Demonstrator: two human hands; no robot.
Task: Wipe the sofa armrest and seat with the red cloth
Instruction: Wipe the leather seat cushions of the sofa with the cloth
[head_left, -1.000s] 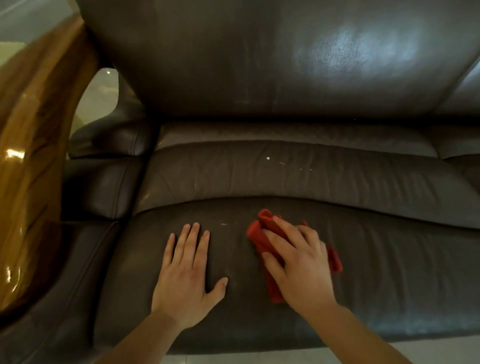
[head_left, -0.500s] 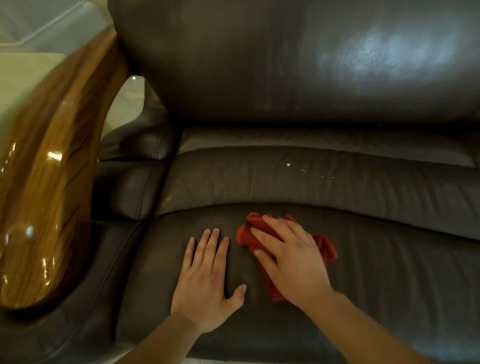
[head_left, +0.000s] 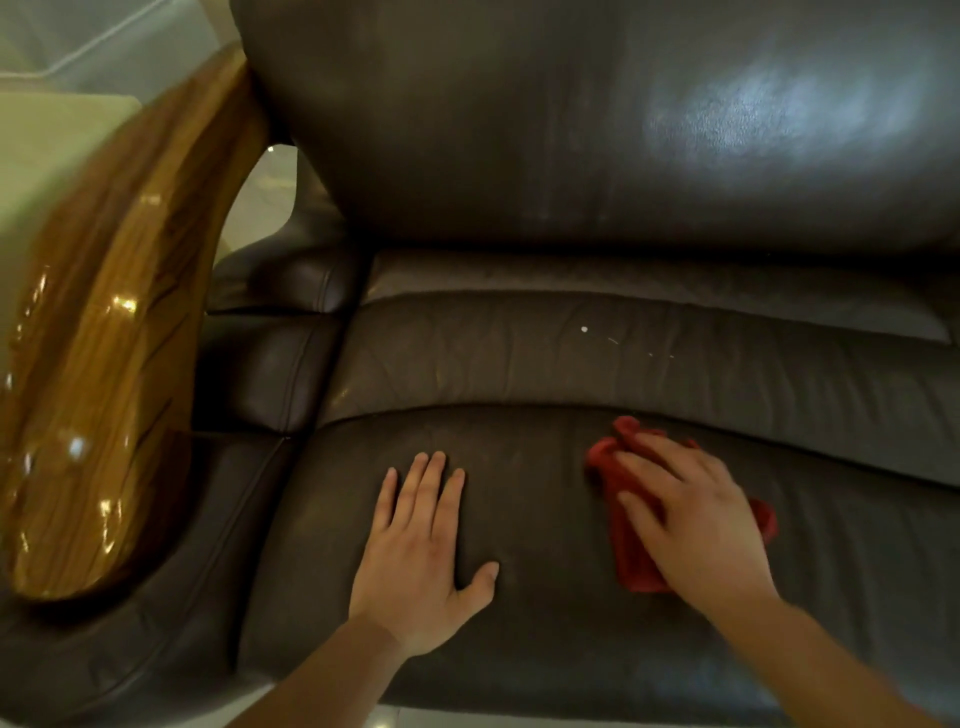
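Pressing red cloth (head_left: 629, 564) on seat (head_left: 540, 488), beneath flat-fingered right grip (head_left: 696, 525); left grip (head_left: 421, 551) spread flat alongside

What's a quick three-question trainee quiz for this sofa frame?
1. True or false: the left hand lies flat on the seat with nothing under it.
2. Which hand presses the red cloth onto the seat? A. left hand B. right hand C. both hands
3. Fill the blank: the wooden armrest is on the person's ____ side.

Key: 1 true; 2 B; 3 left.
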